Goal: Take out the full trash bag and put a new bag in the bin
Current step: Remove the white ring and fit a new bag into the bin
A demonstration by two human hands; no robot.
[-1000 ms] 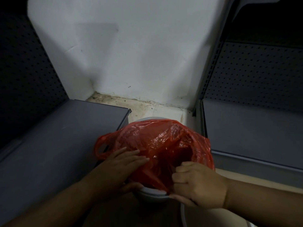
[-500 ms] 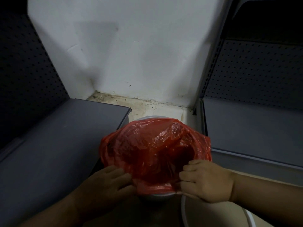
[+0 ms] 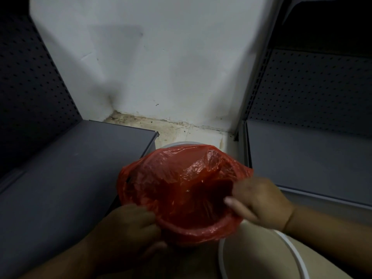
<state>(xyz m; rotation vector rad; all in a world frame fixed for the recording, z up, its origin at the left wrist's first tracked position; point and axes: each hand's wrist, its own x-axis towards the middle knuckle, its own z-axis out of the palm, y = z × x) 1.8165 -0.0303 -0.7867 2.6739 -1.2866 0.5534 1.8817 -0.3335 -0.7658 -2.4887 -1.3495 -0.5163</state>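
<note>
A red plastic bag (image 3: 181,188) lies spread open over a round white bin (image 3: 177,144), whose far rim shows behind the bag. The bag's near edge is folded over the bin's front rim. My left hand (image 3: 128,228) grips the bag's edge at the front left. My right hand (image 3: 259,200) is at the bag's right side with fingers reaching over the rim into the opening; it is blurred, so its hold is unclear.
Grey shelves (image 3: 60,178) flank the bin on both sides, with dark perforated back panels (image 3: 314,87). A white wall (image 3: 151,67) and dirty floor corner lie behind. A white ring (image 3: 291,248) lies on the floor at the lower right.
The bag's near edge has been pulled down over the front rim. My right hand moved up and right, its fingers now reaching into the opening. My left hand stayed at the front left.
</note>
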